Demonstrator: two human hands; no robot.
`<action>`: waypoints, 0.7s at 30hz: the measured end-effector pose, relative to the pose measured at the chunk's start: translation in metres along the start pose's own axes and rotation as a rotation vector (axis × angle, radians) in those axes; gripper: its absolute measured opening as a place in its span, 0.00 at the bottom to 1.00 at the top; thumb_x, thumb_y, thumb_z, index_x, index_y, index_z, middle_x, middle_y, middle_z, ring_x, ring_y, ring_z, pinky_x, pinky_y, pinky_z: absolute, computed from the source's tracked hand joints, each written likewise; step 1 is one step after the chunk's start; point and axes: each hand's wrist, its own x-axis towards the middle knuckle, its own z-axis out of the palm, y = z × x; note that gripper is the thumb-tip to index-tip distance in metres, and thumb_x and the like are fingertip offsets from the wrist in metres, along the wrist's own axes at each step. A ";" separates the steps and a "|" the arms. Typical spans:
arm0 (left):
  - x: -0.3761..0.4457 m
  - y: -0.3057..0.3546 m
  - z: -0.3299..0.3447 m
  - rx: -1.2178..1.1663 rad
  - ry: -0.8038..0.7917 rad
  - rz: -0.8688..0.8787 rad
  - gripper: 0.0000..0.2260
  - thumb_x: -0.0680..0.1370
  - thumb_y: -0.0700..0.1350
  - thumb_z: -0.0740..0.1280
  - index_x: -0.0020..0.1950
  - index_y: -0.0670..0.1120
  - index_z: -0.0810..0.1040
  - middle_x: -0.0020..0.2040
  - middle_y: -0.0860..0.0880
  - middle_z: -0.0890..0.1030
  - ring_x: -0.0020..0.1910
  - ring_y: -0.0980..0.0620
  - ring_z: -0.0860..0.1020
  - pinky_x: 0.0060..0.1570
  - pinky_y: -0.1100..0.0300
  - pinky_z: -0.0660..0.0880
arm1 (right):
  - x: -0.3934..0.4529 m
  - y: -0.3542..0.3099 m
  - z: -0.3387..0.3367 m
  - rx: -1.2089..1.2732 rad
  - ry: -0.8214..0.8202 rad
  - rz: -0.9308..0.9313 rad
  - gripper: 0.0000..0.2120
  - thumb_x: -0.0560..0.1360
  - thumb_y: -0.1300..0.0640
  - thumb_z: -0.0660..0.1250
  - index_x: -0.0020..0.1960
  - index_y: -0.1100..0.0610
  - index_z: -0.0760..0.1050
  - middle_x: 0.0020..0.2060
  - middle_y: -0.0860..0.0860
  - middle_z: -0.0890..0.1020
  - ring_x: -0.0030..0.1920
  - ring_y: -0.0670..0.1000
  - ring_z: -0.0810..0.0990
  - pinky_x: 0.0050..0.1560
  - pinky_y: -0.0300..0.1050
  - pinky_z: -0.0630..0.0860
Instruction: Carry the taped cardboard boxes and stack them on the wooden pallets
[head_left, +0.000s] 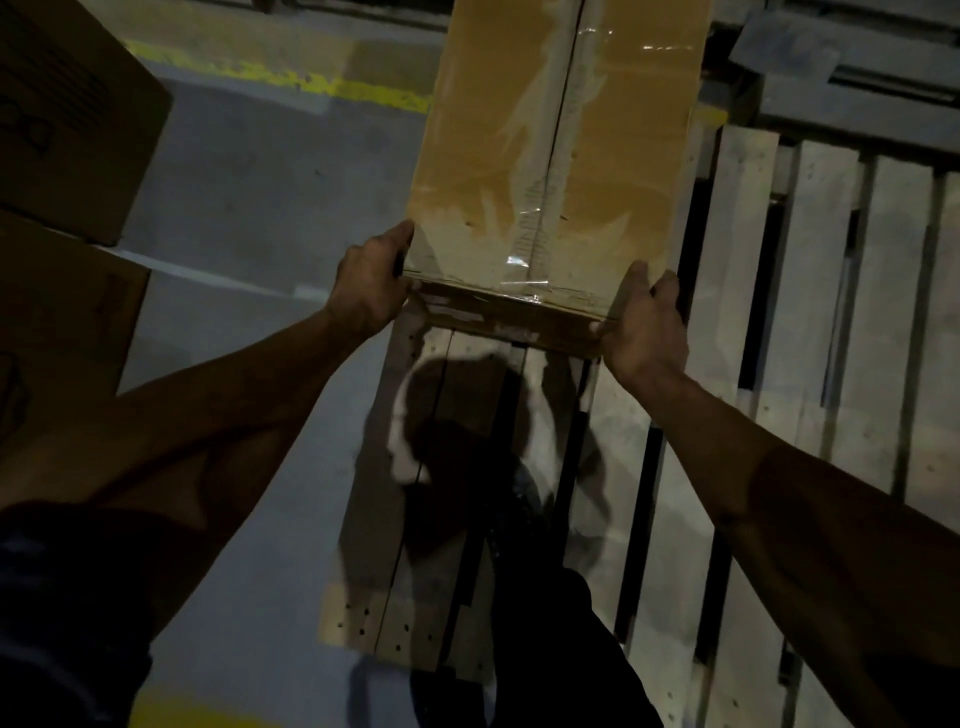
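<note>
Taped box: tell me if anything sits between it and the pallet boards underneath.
Nothing visible does. The left hand and right hand hold the taped cardboard box by its near corners over the wooden pallet, whose visible slats are bare.
</note>
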 end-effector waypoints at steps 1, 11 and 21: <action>-0.002 -0.001 -0.001 -0.004 0.002 -0.010 0.25 0.75 0.37 0.71 0.71 0.40 0.69 0.63 0.38 0.78 0.60 0.38 0.76 0.60 0.46 0.73 | -0.003 -0.001 0.001 -0.003 0.001 0.001 0.39 0.77 0.55 0.70 0.79 0.56 0.50 0.75 0.61 0.56 0.63 0.66 0.72 0.58 0.58 0.76; -0.005 -0.010 0.001 -0.079 0.072 -0.059 0.27 0.77 0.34 0.69 0.74 0.43 0.67 0.68 0.40 0.76 0.65 0.40 0.74 0.64 0.52 0.71 | -0.006 -0.015 0.008 -0.010 0.019 -0.015 0.39 0.78 0.56 0.70 0.80 0.57 0.49 0.76 0.62 0.55 0.63 0.67 0.73 0.58 0.56 0.75; -0.003 -0.004 -0.004 -0.093 0.113 -0.038 0.23 0.78 0.35 0.66 0.73 0.43 0.68 0.66 0.40 0.77 0.64 0.40 0.74 0.61 0.52 0.71 | 0.006 -0.023 0.003 -0.035 0.008 -0.009 0.40 0.78 0.55 0.70 0.80 0.57 0.48 0.76 0.62 0.53 0.64 0.67 0.72 0.59 0.57 0.75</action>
